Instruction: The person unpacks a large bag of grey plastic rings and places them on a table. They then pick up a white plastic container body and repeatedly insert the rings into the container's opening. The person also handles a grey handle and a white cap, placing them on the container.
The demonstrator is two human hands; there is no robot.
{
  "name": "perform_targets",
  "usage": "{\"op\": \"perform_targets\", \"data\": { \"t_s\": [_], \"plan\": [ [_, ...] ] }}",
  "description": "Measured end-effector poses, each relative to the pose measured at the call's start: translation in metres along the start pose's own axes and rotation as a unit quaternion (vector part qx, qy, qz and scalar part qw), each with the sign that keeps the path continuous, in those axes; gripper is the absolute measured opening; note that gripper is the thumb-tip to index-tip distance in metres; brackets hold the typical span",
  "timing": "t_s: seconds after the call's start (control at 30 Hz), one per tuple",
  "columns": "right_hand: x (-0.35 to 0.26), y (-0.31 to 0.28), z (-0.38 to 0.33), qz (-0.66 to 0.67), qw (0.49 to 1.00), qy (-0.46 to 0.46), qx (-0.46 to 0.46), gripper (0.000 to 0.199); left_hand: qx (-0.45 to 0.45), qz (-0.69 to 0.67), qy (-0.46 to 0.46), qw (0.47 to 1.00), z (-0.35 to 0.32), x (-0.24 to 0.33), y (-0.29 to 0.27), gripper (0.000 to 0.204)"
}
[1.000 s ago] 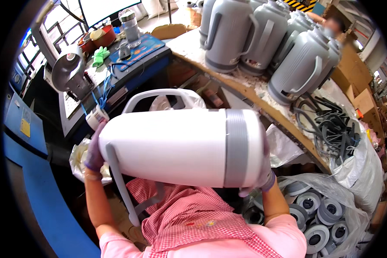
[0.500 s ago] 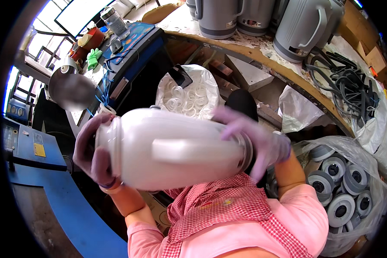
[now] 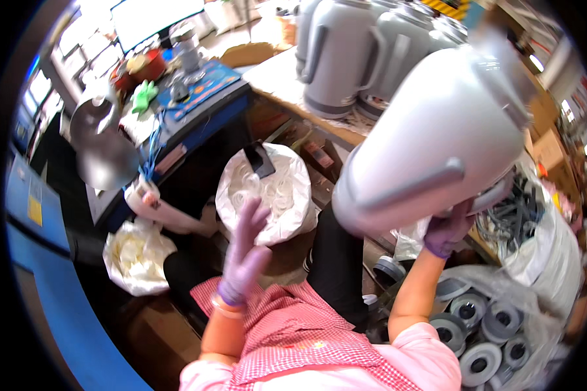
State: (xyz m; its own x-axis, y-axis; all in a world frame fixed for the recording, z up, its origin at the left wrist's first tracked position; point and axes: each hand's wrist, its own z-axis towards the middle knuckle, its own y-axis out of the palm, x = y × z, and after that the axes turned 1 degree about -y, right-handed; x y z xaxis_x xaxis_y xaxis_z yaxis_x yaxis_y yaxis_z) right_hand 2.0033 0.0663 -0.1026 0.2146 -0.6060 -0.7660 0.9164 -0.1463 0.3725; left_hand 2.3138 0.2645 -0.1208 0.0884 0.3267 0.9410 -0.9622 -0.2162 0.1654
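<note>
A large grey vacuum jug (image 3: 430, 130) hangs tilted at the right, in front of the workbench. My right hand (image 3: 451, 229), in a purple glove, is closed round its handle below the body. My left hand (image 3: 243, 251), gloved the same way, is held over my lap with fingers spread and nothing in it. Nearest to that hand is a white bag (image 3: 300, 218) of clear rings (image 3: 243, 184), with a black phone (image 3: 259, 159) lying on top.
Several grey jugs (image 3: 336, 58) stand on the bench (image 3: 274, 75). A clear plastic bag (image 3: 535, 306) of grey round lids sits at my right, near black straps (image 3: 512, 215). To the left are a blue machine (image 3: 65, 306) and a small white bag (image 3: 140, 277).
The jug has swung from level across my lap to up and right, now in my right hand alone. My left hand has let go of it. The view has shifted too.
</note>
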Motion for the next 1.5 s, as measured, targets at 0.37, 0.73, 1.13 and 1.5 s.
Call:
{"op": "perform_targets", "data": {
  "t_s": [0.37, 0.73, 1.13, 1.5],
  "plan": [
    [0.206, -0.018, 0.107, -0.502, 0.799, -0.241, -0.227, 0.05, 0.421, 0.138, -0.13, 0.887, -0.175, -0.001, -0.111, 0.039],
    [0.204, -0.018, 0.147, -0.564, 0.704, -0.3, -0.311, 0.049, 0.756, 0.309, -0.516, 0.257, -0.563, -0.126, -0.088, 0.07],
    [0.107, 0.035, 0.172, -0.557, 0.736, -0.325, -0.205, 0.046, 0.917, -0.223, -0.271, 0.191, -0.614, -0.186, -0.11, 0.114],
    [0.054, 0.171, -0.247, 0.162, 0.568, 0.507, -0.627, 0.078, 0.315, -0.603, 0.188, 0.708, -0.308, -0.113, -0.077, 0.072]
  ]
}}
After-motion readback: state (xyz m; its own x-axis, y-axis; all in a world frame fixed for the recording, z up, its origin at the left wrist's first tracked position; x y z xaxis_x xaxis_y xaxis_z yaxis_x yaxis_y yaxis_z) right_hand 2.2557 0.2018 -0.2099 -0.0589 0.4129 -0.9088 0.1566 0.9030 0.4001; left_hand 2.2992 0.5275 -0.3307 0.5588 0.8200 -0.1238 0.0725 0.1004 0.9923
